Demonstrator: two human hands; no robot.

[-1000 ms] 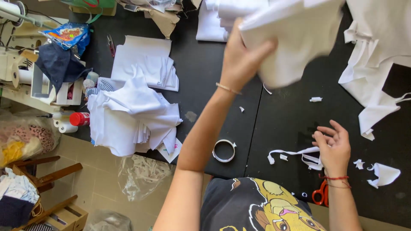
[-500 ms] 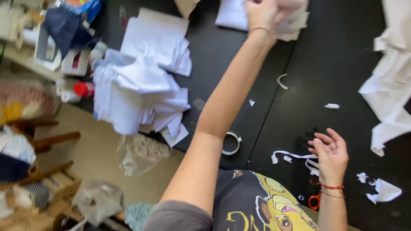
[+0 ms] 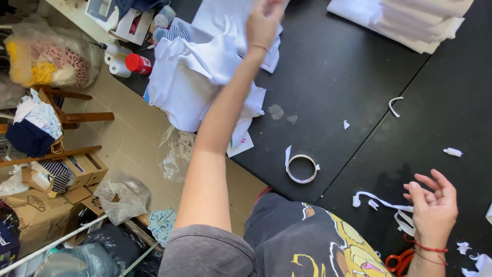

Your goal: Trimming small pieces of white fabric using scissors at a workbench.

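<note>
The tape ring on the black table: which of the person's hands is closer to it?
The right hand. It rests open on the table to the right of the tape ring. The left hand is far up over the white cloth pile.

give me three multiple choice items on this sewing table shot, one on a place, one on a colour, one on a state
1. Where does the tape ring lie?
A. on the black table near its front edge
B. on the tiled floor
C. on top of the folded white stack

2. What colour is the cap of the small bottle at the table's left end?
A. blue
B. red
C. green

3. How is the right hand?
A. clenched around scissors
B. flat under a cloth pile
C. open and empty, fingers loosely curled, over white strips

Answers: 1 A, the ring sits on the black table close to the person's body. 2 B, the cap shows red beside the heap of white cloth pieces. 3 C, nothing is in the palm; the left hand is the one reaching to the heap of white cloth pieces.
</note>
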